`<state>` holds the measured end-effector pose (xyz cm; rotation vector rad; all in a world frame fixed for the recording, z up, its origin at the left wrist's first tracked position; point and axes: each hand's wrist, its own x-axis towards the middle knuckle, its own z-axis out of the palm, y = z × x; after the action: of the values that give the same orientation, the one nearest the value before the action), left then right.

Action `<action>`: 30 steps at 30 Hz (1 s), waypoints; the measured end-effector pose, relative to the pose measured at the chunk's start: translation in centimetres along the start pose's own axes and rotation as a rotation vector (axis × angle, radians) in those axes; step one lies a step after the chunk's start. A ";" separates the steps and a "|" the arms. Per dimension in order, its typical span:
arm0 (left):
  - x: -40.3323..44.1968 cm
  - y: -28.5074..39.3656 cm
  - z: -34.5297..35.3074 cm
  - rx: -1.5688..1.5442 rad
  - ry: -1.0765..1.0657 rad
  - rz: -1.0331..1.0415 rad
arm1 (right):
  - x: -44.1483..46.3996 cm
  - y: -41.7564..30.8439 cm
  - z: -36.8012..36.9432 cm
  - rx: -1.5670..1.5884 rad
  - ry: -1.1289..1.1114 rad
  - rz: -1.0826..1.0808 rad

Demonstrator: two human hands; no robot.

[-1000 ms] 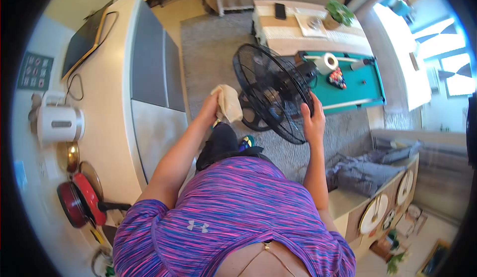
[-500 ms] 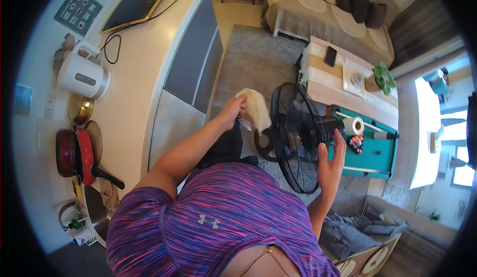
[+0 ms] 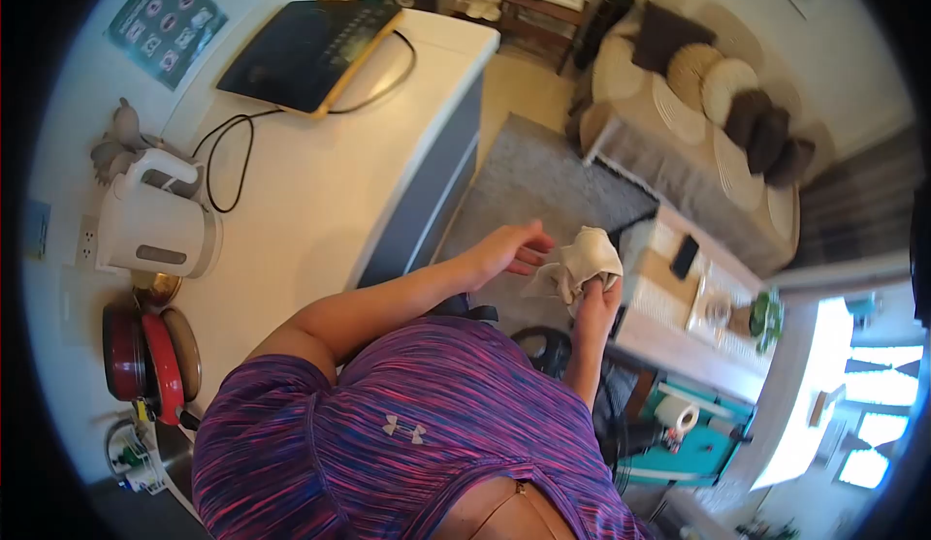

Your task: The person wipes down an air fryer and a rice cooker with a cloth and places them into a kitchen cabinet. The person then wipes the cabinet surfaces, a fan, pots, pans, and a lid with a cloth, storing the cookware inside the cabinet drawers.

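- The right hand [image 3: 596,309] is closed on a cream cloth [image 3: 590,254], gripping it from below; the fingers are partly hidden by its folds.
- The cloth is bunched at the top of that hand, out in front of the chest, with a loose flap hanging toward the left.
- The left hand [image 3: 514,251] is partly open, fingers loosely bent and nothing in its grasp; it is just beside the cloth, a narrow gap showing between fingertips and folds.
- On the left, the pale countertop [image 3: 320,176] runs forward and ends in a straight edge; the left forearm passes close to that edge in this view.
- Farther along the countertop lies a dark flat cooktop [image 3: 305,55], its cord [image 3: 242,176] looping across the surface near the white kettle [image 3: 155,220].
- Past the hands, a grey rug [image 3: 548,172] spreads between the counter's side and the sofa [image 3: 630,147], giving floor room ahead.
- On the right, the low table [image 3: 652,332] has its near edge just beyond the right hand in this view.
- Below the right forearm, the black fan [image 3: 613,414] is partly covered by the arm and shirt, beside the green pool table [image 3: 703,458].
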<state>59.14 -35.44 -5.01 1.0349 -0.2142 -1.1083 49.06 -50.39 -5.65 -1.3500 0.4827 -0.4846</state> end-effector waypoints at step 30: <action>16.4 13.1 -13.6 1.063 1.991 0.384 | 35.9 -3.8 34.1 -0.361 -1.969 -0.233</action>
<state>83.55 -40.17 -7.68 2.3935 0.6724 0.8553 97.87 -45.02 1.60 -1.5794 -1.2597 0.8653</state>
